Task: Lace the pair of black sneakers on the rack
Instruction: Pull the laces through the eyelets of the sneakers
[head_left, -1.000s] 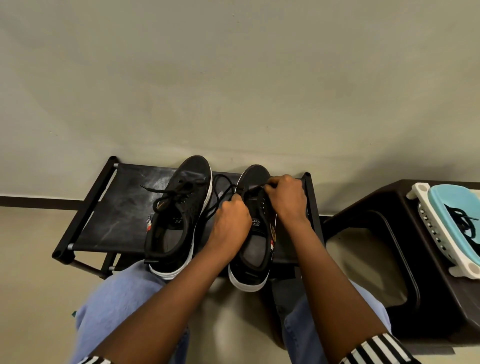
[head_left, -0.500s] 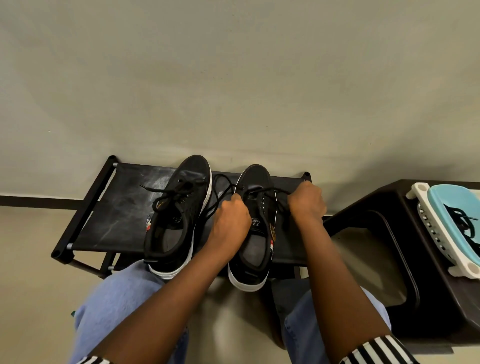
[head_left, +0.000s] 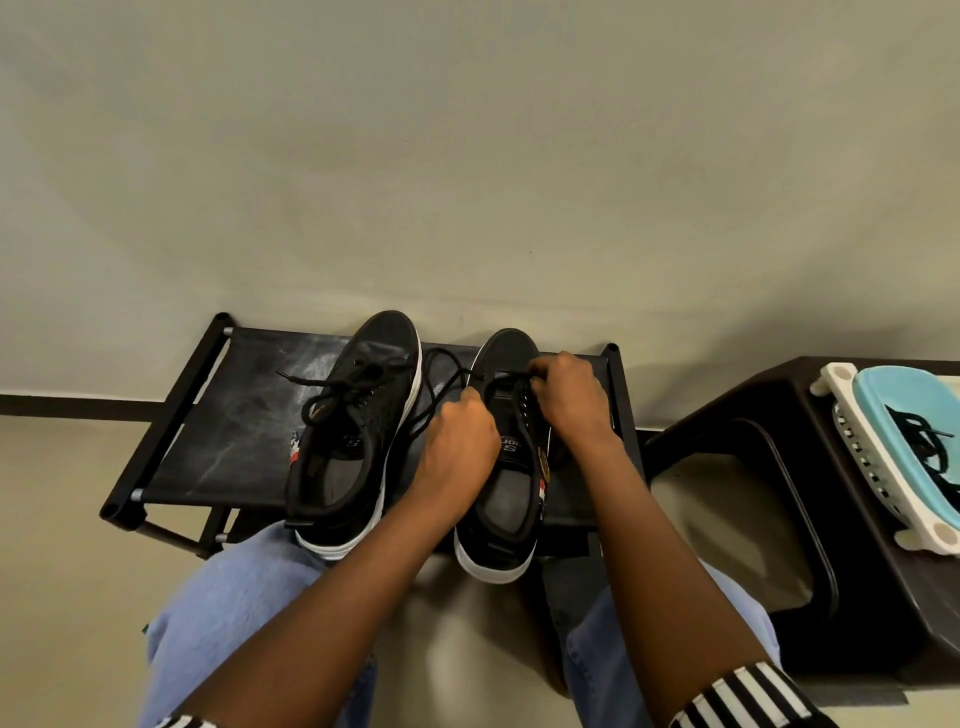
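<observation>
We see both hands curled tight over the right sneaker (head_left: 511, 467) on the black rack (head_left: 218, 441): the left hand (head_left: 457, 447) is closed in a loose fist around a black lace (head_left: 441, 384) at the shoe's 9 o'clock side, while the right hand (head_left: 569, 400) has its fingertips pinched on the lace near the toe, at about 1 o'clock. The left sneaker (head_left: 353, 431), already laced, sits just beside it at 9 o'clock on the same rack.
</observation>
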